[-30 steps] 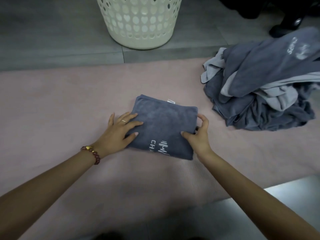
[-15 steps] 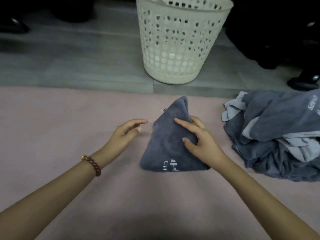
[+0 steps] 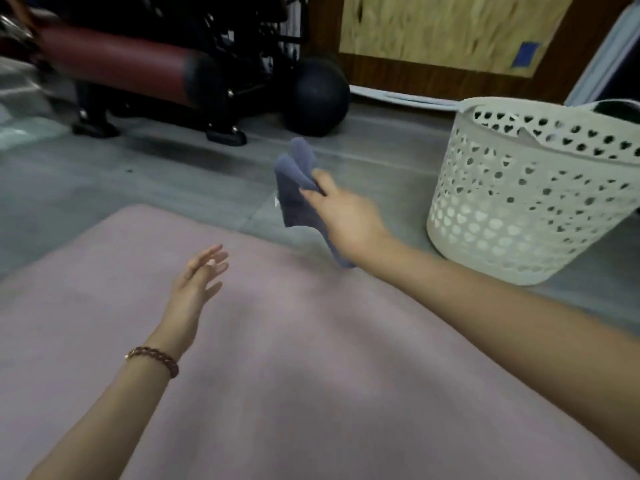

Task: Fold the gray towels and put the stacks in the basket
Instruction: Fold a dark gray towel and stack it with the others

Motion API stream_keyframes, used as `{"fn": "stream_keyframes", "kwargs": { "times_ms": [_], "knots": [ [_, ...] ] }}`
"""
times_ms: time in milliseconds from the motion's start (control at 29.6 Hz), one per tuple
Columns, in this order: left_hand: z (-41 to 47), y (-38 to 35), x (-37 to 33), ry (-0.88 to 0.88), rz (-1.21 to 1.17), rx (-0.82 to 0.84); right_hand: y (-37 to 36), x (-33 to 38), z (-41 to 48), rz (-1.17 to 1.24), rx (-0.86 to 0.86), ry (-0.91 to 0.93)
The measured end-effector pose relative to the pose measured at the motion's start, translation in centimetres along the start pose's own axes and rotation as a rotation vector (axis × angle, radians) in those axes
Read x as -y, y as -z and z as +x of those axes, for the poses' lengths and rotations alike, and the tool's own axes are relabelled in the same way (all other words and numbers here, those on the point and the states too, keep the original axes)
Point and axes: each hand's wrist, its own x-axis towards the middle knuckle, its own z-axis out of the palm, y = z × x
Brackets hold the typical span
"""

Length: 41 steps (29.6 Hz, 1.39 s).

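Currently the hands are well apart. Right hand (image 3: 346, 216) reaches forward and pinches the folded gray towel (image 3: 294, 188) along one side, fingers curled over its near face. Left hand (image 3: 194, 289) holds nothing, fingers straight and loosely spread, hovering above the pink mat (image 3: 311, 375); beaded bracelet (image 3: 154, 358) on that wrist.

Towel is airborne, past the mat's far edge and over the gray floor (image 3: 104, 174), left of the white perforated basket (image 3: 519, 209) and not touching it. It hangs tilted, upper layers splaying apart.

Risks, as judged:
- One-sided grip with no support from the left hand; the splayed layers could open further and the fold come undone on the way over.
- A trailing lower corner could snag the basket's rim, so the towel lands crumpled or falls outside.

Not readable:
- Right thumb is hidden behind the towel.
- Basket's inside is mostly screened by its wall; something pale shows near the rim, contents unclear. Its right side is cut off.
- No unfolded towels appear in view.
- Motion blur softens the hands and the towel's edges.
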Motion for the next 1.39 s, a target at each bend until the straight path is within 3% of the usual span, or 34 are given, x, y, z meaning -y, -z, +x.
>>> {"fn": "stream_keyframes", "kwargs": {
  "times_ms": [101, 271, 304, 406, 507, 609, 744, 879, 981, 1082, 1183, 1285, 1386],
  "knots": [
    [1.1, 4.5, 3.1, 0.100, -0.046, -0.200, -7.1, 6.5, 3.1, -0.115, 0.144, 0.161],
    [1.1, 8.3, 8.3, 0.256, -0.020, -0.376, -17.0, 15.4, -1.1, 0.157, 0.514, 0.338],
    [1.3, 8.6, 9.2, 0.267, -0.005, -0.396, -17.8, 16.7, -2.3, 0.191, 0.528, 0.376],
    [2.2, 8.4, 11.0, 0.331, 0.093, -0.372, -19.1, 17.4, -4.6, 0.200, 0.365, 0.409],
    [3.9, 7.6, 12.0, 0.373, 0.284, -0.271, -19.7, 14.3, -4.6, 0.273, 0.321, 0.180],
    [5.4, 7.2, 12.5, 0.432, 0.500, -0.224, -20.4, 11.3, -4.6, 0.348, 0.397, -0.101],
    [6.2, 6.8, 12.1, 0.489, 0.534, -0.172, -20.9, 10.3, -4.8, 0.533, 0.422, -0.210],
    [5.7, 5.7, 10.9, 0.287, 0.738, -0.112, -21.7, 11.4, -5.0, 0.698, 0.345, -0.388],
    [5.5, 4.4, 9.6, 0.108, 0.595, -0.112, -22.1, 12.3, -5.0, 0.822, 0.227, -0.467],
    [6.5, 5.0, 7.7, 0.021, 0.413, -0.282, -21.9, 13.7, -5.0, 0.855, 0.161, -0.318],
    [6.2, 7.1, 7.9, 0.050, 0.367, -0.397, -22.1, 15.5, -5.0, 0.862, 0.244, -0.188],
    [4.1, 9.9, 10.8, 0.202, 0.449, -0.470, -22.4, 15.9, -5.7, 0.857, 0.439, -0.113],
    [2.2, 10.5, 11.8, 0.301, 0.719, -0.534, -21.3, 13.1, -6.9, 0.826, 0.498, 0.071]
  ]
}}
